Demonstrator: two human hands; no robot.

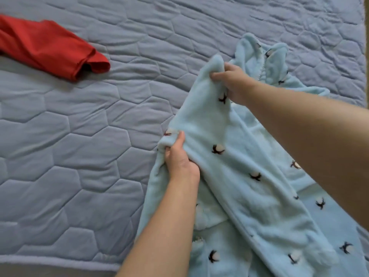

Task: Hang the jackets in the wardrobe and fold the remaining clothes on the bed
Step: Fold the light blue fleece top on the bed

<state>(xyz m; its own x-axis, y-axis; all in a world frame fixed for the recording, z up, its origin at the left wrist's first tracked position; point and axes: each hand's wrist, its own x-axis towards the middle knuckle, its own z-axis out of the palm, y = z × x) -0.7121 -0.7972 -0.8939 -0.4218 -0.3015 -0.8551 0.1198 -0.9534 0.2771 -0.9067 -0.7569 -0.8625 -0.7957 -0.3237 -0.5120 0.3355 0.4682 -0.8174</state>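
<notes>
My left hand (180, 159) and right hand (234, 84) each clench a bunched edge of the pale blue fleece garment (245, 148), which lies on the right of the quilted bed (79, 136); a red garment (50, 48) lies far left.

I find no words, numbers, labels or brand marks to read; the pale blue fleece (209, 120) shows only small dark-and-white printed motifs.

The red garment (46, 47) runs off the left edge, the blue fleece garment (229, 156) off the bottom.
</notes>
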